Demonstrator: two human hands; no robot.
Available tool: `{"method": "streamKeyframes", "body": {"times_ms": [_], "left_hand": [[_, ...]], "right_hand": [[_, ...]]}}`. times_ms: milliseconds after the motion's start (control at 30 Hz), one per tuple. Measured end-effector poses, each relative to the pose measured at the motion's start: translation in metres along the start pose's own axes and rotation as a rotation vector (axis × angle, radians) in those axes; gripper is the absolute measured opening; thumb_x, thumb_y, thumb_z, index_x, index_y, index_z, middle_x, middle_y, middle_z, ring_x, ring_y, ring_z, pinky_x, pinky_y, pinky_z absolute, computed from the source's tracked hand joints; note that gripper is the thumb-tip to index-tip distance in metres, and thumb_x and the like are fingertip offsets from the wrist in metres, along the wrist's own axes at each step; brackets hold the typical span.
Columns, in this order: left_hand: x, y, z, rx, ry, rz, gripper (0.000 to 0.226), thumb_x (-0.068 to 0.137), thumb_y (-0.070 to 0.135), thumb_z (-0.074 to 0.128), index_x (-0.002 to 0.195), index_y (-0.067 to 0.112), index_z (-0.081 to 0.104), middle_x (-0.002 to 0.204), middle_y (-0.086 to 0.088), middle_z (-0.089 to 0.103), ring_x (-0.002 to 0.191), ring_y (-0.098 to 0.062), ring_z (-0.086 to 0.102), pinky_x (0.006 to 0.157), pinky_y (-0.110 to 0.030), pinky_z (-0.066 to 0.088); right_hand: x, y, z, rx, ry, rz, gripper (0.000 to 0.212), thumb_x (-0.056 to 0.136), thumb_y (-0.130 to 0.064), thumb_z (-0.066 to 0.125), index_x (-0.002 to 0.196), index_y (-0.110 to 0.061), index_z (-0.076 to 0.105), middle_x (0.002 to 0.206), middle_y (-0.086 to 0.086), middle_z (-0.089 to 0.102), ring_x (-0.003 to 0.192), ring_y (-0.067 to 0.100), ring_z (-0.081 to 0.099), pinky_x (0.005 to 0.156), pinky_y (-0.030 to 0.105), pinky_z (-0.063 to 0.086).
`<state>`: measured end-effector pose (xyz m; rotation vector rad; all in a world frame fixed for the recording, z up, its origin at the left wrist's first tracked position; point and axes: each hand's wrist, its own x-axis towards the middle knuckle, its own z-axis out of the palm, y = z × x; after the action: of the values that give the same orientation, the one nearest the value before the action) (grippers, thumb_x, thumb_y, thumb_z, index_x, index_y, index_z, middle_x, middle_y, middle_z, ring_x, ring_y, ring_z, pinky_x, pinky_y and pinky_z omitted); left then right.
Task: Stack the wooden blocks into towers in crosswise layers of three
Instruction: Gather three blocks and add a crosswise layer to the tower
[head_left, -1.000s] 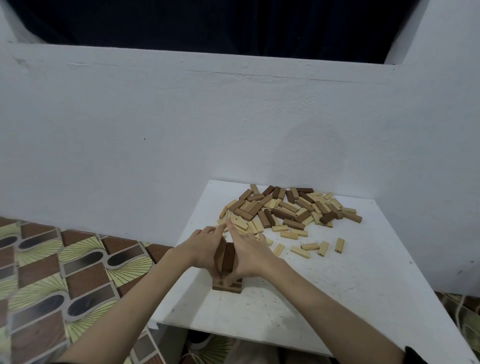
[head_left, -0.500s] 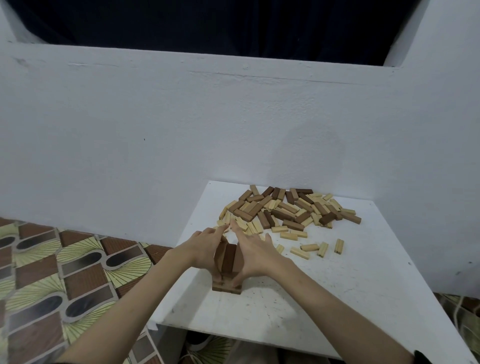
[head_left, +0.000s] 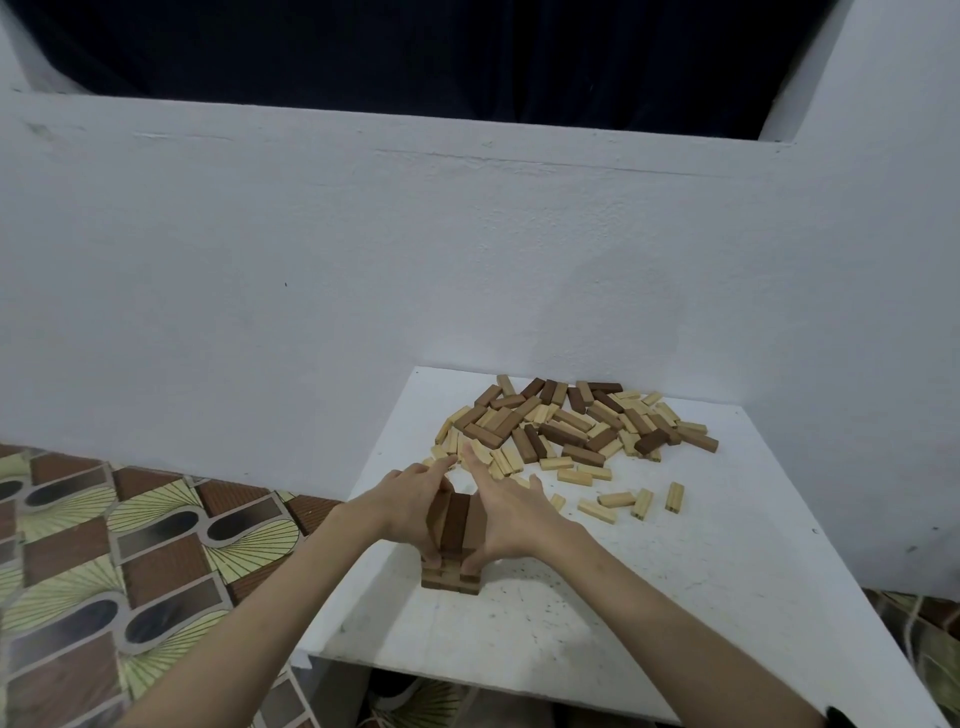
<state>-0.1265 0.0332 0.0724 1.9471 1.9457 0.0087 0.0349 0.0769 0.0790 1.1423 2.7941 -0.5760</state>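
Little has changed over the last second: the tower (head_left: 451, 540) near the left edge of the white bench (head_left: 675, 597) is still flanked by both hands. The left hand (head_left: 410, 506) and right hand (head_left: 511, 522) are kept flat, fingers straight, pressed against opposite sides of the top layer. This is judged to be squaring of the layers. The loose blocks (head_left: 566, 421) lie untouched at the far side.

Just one camera here, worn on the head, wide-angle, looking forward and down from above the near edge of the white table (head_left: 675, 597). It sits close over both forearms, and the wall (head_left: 311, 286) behind fills the upper half. No second view shares anything.
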Motion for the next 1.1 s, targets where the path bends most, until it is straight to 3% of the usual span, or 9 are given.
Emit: {"method": "streamKeyframes", "body": {"times_ms": [300,500,633,733,900,1000,1100], "left_hand": [[0.001,0.012,-0.01,-0.06,-0.005,0.044,0.114,0.065,0.046,0.081,0.148,0.025,0.007,0.141,0.009,0.041,0.137,-0.015,0.022,0.113,-0.037,0.02],[0.017,0.038,-0.016,-0.137,0.152,0.095,0.071,0.083,0.046,0.063,0.143,0.027,0.028,0.132,0.004,0.05,0.127,-0.017,0.038,0.104,-0.034,0.032],[0.027,0.064,-0.009,-0.192,0.286,0.114,0.055,0.088,0.043,0.058,0.136,0.022,0.04,0.125,0.002,0.054,0.12,-0.015,0.045,0.1,-0.031,0.038],[0.038,0.089,0.009,-0.183,0.353,0.148,0.046,0.091,0.036,0.055,0.132,0.019,0.044,0.127,0.0,0.054,0.12,-0.016,0.044,0.1,-0.028,0.036],[0.052,0.126,0.044,-0.291,0.449,0.174,0.035,0.096,0.024,0.048,0.13,0.014,0.047,0.13,-0.003,0.05,0.123,-0.016,0.041,0.1,-0.023,0.033],[0.061,0.14,0.069,-0.352,0.467,0.112,0.036,0.097,0.017,0.044,0.132,0.01,0.043,0.134,-0.005,0.042,0.127,-0.019,0.036,0.102,-0.021,0.029],[0.072,0.144,0.096,-0.374,0.437,-0.059,0.047,0.097,0.023,0.045,0.138,0.004,0.031,0.146,-0.013,0.026,0.137,-0.025,0.023,0.111,-0.026,0.021]], "right_hand": [[-0.005,0.009,-0.011,0.016,-0.03,-0.003,0.137,0.065,-0.047,0.084,0.148,-0.028,-0.024,0.135,0.007,0.052,0.131,0.029,0.041,0.114,0.06,0.01],[-0.022,0.051,-0.03,-0.01,-0.008,0.058,0.134,0.063,-0.046,0.085,0.15,-0.027,-0.015,0.14,0.003,0.048,0.13,0.025,0.043,0.107,0.05,0.032],[-0.038,0.084,-0.035,0.004,0.052,0.152,0.107,0.073,-0.041,0.079,0.153,-0.025,0.01,0.149,0.0,0.039,0.136,0.022,0.037,0.111,0.047,0.027],[-0.05,0.112,-0.03,0.051,0.129,0.211,0.076,0.081,-0.037,0.072,0.145,-0.025,0.034,0.143,0.002,0.043,0.127,0.022,0.045,0.104,0.04,0.037],[-0.063,0.151,-0.008,0.179,0.224,0.281,0.051,0.087,-0.032,0.064,0.134,-0.018,0.05,0.131,0.004,0.05,0.122,0.019,0.047,0.098,0.031,0.041],[-0.068,0.167,0.014,0.25,0.223,0.312,0.048,0.09,-0.033,0.06,0.135,-0.019,0.048,0.138,0.002,0.045,0.128,0.018,0.041,0.103,0.027,0.035],[-0.069,0.179,0.037,0.278,0.216,0.391,0.06,0.094,-0.037,0.053,0.146,-0.016,0.031,0.151,0.005,0.028,0.139,0.022,0.025,0.111,0.03,0.025]]}}
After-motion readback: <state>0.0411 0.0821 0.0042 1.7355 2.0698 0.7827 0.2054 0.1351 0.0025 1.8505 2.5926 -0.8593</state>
